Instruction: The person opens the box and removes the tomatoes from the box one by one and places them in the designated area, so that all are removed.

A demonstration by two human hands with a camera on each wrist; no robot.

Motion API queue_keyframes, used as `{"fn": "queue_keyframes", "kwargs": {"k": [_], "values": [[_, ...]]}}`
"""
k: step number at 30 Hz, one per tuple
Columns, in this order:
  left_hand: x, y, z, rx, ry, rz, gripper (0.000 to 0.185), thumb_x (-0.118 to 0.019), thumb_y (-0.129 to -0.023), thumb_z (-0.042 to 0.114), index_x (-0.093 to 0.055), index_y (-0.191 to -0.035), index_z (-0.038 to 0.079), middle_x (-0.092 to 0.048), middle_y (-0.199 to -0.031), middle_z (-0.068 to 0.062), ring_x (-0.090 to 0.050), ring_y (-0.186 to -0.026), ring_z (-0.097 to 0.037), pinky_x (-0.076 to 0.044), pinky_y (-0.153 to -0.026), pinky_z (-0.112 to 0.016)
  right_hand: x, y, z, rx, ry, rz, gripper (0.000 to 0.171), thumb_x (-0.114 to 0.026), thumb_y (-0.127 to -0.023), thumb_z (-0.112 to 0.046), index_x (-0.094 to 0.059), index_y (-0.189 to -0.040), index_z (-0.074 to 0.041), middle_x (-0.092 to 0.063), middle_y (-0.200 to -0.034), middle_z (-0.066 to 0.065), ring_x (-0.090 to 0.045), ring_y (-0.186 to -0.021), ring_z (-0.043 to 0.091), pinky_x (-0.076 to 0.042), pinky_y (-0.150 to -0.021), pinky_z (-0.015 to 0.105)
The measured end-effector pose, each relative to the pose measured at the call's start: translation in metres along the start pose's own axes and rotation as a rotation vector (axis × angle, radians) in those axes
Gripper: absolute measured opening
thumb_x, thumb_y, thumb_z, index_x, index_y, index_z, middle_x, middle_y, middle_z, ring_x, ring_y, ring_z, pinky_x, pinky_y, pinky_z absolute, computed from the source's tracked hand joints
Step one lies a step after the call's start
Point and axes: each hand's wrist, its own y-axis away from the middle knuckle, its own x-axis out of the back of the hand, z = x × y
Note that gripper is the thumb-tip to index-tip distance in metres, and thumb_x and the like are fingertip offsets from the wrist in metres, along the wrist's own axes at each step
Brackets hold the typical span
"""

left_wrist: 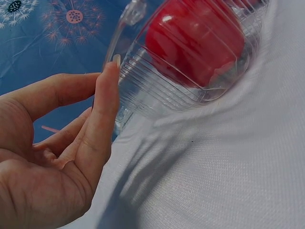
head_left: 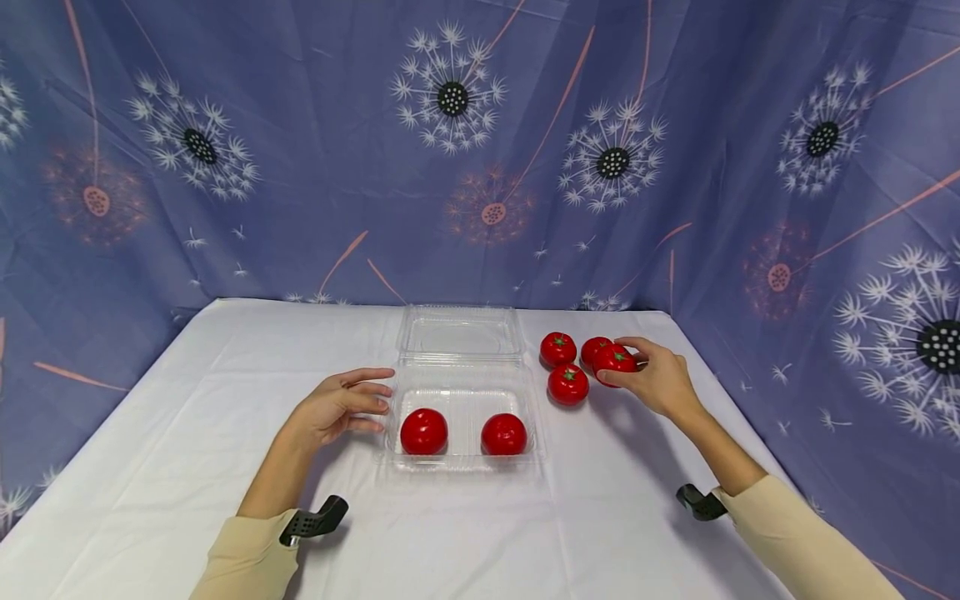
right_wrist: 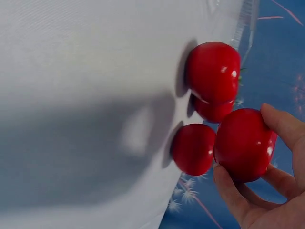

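Observation:
My right hand [head_left: 663, 382] grips a red tomato [right_wrist: 244, 145] with a green star-shaped top, thumb on one side and fingers on the other. In the right wrist view the held tomato is lifted off the cloth. Just beyond and to its left are three more tomatoes, one of them the nearest tomato [head_left: 567, 385]. My left hand [head_left: 341, 408] is beside the left wall of a clear plastic container [head_left: 463, 404], fingers loosely extended and fingertips right at the wall. Inside it, along the near side, sit a left tomato [head_left: 423, 432] and a right tomato [head_left: 504, 435].
The container's hinged clear lid [head_left: 459, 336] lies folded back towards the rear of the table. A white cloth [head_left: 187, 433] covers the table. Behind it and along the sides hangs a blue curtain [head_left: 315, 150] with dandelion prints.

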Motion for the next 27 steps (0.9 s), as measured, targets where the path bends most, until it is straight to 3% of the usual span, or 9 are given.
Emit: {"fn": "queue_keyframes", "kwargs": {"k": [9, 19, 27], "values": [[-0.001, 0.001, 0.001, -0.002, 0.011, -0.017, 0.064, -0.061, -0.090, -0.008, -0.038, -0.150, -0.007, -0.065, -0.116, -0.013, -0.072, -0.081, -0.014, -0.065, -0.068, -0.034, -0.007, 0.003, 0.013, -0.055, 0.033, -0.024, 0.070, -0.085, -0.080, -0.046, -0.063, -0.135, -0.009, -0.071, -0.115, 0.025, -0.064, -0.104, 0.040, -0.054, -0.072, 0.034], [-0.001, -0.001, 0.000, 0.003, 0.015, -0.006, 0.065, -0.062, -0.090, -0.008, -0.038, -0.151, -0.007, -0.065, -0.117, -0.013, -0.072, -0.080, -0.015, -0.065, -0.068, -0.035, -0.018, 0.005, 0.021, -0.077, 0.029, -0.037, 0.070, -0.084, -0.081, -0.044, -0.063, -0.136, -0.007, -0.070, -0.117, 0.024, -0.063, -0.105, 0.039, -0.057, -0.075, 0.040], [-0.001, 0.000, 0.001, 0.005, 0.012, 0.003, 0.066, -0.061, -0.090, -0.008, -0.037, -0.151, -0.007, -0.064, -0.118, -0.013, -0.072, -0.080, -0.015, -0.065, -0.067, -0.035, -0.024, 0.004, 0.024, -0.069, 0.038, -0.030, 0.069, -0.084, -0.081, -0.042, -0.062, -0.136, -0.005, -0.069, -0.118, 0.025, -0.063, -0.106, 0.041, -0.055, -0.073, 0.036]]}}
